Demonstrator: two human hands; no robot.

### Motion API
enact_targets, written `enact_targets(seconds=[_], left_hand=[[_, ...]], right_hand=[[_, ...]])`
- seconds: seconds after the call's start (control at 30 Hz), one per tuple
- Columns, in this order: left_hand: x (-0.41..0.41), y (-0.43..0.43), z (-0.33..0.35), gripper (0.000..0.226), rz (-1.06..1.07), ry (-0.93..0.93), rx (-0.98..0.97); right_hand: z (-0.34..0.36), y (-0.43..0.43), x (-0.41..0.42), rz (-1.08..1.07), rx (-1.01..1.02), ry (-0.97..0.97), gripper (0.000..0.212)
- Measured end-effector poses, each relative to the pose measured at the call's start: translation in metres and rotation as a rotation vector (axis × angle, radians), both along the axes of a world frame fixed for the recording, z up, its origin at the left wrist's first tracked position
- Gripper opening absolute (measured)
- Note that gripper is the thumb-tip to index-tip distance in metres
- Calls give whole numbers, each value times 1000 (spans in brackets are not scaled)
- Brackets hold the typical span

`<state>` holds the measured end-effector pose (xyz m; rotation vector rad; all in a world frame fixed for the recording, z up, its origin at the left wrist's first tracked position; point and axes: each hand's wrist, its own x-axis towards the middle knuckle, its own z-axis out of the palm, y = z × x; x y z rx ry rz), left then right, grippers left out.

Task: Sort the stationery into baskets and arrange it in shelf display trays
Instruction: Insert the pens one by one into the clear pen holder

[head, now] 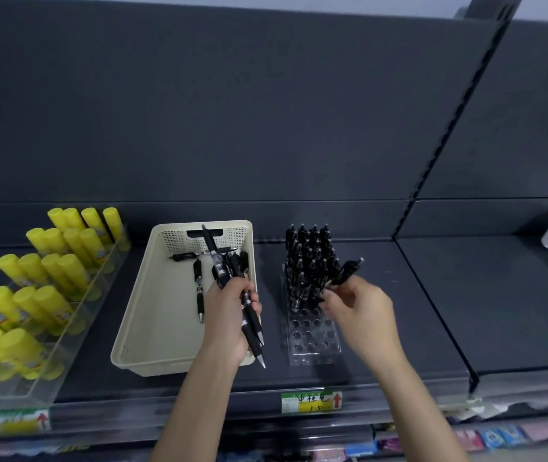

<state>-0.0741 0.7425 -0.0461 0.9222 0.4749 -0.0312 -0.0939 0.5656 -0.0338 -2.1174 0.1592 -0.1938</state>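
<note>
Left hand point(229, 315): clenched round your spare pens point(251, 323).
Right hand point(357, 306): fingers pinch 1 pen point(344, 273).
Tip: lower it upright into a free tray point(312, 335) hole.

— Cream basket point(152, 305)? Matt plastic, perforated at the far wall.
— Pen display tray point(314, 345)? Clear, glossy acrylic-like plastic with smooth round holes.
— Black pens point(252, 320)? Matt rubbery barrels, shiny metal tips.
— Shelf point(416, 311)? Dark, matt, painted-metal look.
— Yellow glue sticks point(49, 305)? Smooth, glossy plastic.
</note>
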Motion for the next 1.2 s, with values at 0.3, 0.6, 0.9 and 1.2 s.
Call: enact_targets(seconds=[0.3,0.6,0.9,1.2], left_hand=[[-4,13,0,15,-85,-9,141],[-7,12,0,11,-85,-78,45],[-8,11,2,10,-132,-122,45],[-16,-4,11,11,-330,-258,255]], right_hand=[[-20,13,8,31,-300,-66,21],[-33,22,10,63,-441,10,25],[-31,17,10,72,-374,12,18],[11,17,-2,-5,183,-77,19]])
